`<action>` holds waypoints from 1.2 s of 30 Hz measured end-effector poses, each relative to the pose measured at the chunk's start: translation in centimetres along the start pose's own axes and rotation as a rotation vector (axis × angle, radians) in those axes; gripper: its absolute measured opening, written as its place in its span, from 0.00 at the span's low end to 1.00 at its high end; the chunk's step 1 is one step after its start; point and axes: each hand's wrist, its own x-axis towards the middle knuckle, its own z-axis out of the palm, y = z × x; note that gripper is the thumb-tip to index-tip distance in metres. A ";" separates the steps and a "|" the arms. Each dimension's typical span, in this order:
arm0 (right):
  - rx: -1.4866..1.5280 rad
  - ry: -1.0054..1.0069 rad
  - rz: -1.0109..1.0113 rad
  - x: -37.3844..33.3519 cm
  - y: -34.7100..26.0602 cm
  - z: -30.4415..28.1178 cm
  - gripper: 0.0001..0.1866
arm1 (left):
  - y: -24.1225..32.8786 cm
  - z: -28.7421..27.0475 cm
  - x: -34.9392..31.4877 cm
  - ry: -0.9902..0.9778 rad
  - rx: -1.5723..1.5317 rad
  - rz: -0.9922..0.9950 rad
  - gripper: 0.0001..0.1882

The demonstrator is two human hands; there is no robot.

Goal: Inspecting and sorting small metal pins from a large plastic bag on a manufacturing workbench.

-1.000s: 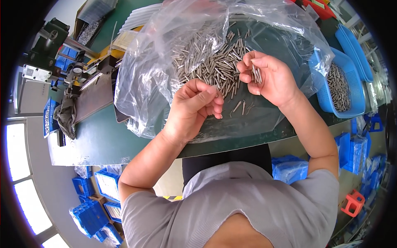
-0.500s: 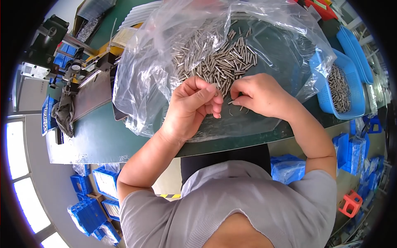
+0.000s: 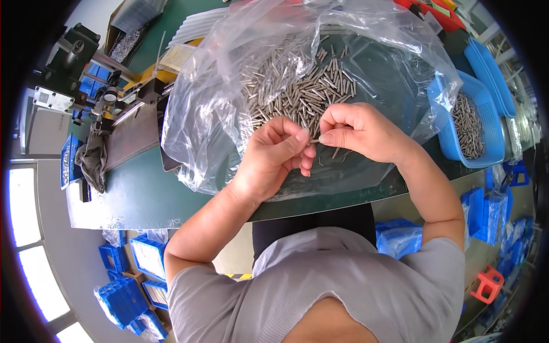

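Note:
My left hand (image 3: 275, 155) is closed in a pinch, thumb against forefinger; the small thing at its fingertips is mostly hidden. From the right, my right hand (image 3: 366, 132) pinches a short, thin metal pin (image 3: 314, 141), which bridges the narrow gap between the two hands. Just beyond them lies a heap of loose metal pins (image 3: 311, 94) on a large clear plastic bag (image 3: 197, 117), part of which covers the heap's left side. A few stray pins and thin wire-like pieces (image 3: 342, 154) lie below my right hand.
A blue basket (image 3: 498, 140) holding more pins stands on the right, with another blue basket (image 3: 486, 74) behind it. Bench machinery (image 3: 108, 97) occupies the left of the green table (image 3: 137, 191). Blue crates (image 3: 120, 297) and a red stool (image 3: 487, 284) stand on the floor.
My hands have come together: the left moved slightly right and nearer me, and the right raised its pin to the left fingertips.

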 end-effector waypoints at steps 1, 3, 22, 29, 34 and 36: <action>0.001 0.000 0.001 0.0 0.1 0.0 0.08 | 0.0 0.0 0.0 0.000 0.000 -0.001 0.05; -0.004 0.004 -0.011 0.0 0.1 0.0 0.08 | 0.2 0.1 0.0 0.016 0.053 -0.004 0.06; -0.071 0.057 -0.036 -0.4 -0.9 0.3 0.07 | 0.1 -0.2 0.0 -0.027 0.077 -0.013 0.06; 0.181 0.033 -0.017 0.2 -0.1 1.5 0.09 | 0.2 -0.2 0.0 -0.067 -0.009 -0.021 0.05; 0.484 -0.006 0.056 0.6 0.1 1.9 0.10 | 0.0 -0.4 0.2 -0.043 -0.082 -0.024 0.04; 0.484 -0.002 0.045 0.5 0.1 2.3 0.10 | -0.2 -0.5 0.2 -0.045 -0.089 -0.016 0.04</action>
